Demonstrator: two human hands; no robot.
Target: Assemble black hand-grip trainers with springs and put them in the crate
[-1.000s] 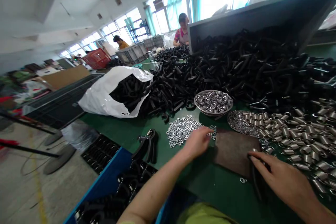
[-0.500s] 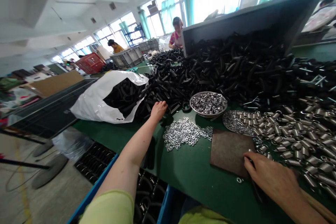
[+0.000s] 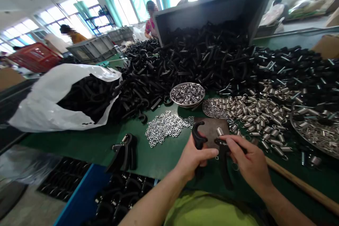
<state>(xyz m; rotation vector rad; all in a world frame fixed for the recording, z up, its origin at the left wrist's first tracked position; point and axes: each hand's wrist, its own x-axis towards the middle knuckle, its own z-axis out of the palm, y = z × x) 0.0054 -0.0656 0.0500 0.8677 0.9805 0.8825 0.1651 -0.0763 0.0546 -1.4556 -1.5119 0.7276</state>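
Observation:
My left hand (image 3: 194,155) is closed around a black plastic handle with a hooked end (image 3: 199,135). Pinched in the fingers of my right hand (image 3: 247,159) is a second black handle (image 3: 224,166), with pale lettering near its top. A small coil spring (image 3: 219,131) sits at the top of that handle, by my right fingertips; whether they touch it I cannot tell. Both handles are held close together over the near edge of a brown metal plate (image 3: 212,127). To the left of it lies a pile of small silver nuts (image 3: 166,127).
A metal bowl of small metal parts (image 3: 187,93) and a heap of coil springs (image 3: 254,113) lie beyond. Black handles spill from a grey crate (image 3: 212,10) and a white sack (image 3: 39,99). A wooden stick (image 3: 302,183) lies right; a blue crate (image 3: 76,194) is below left. People sit behind.
My left hand has come back from the black heap to the plate, now gripping a hooked handle. My right hand has raised its handle to meet it. The view has turned right.

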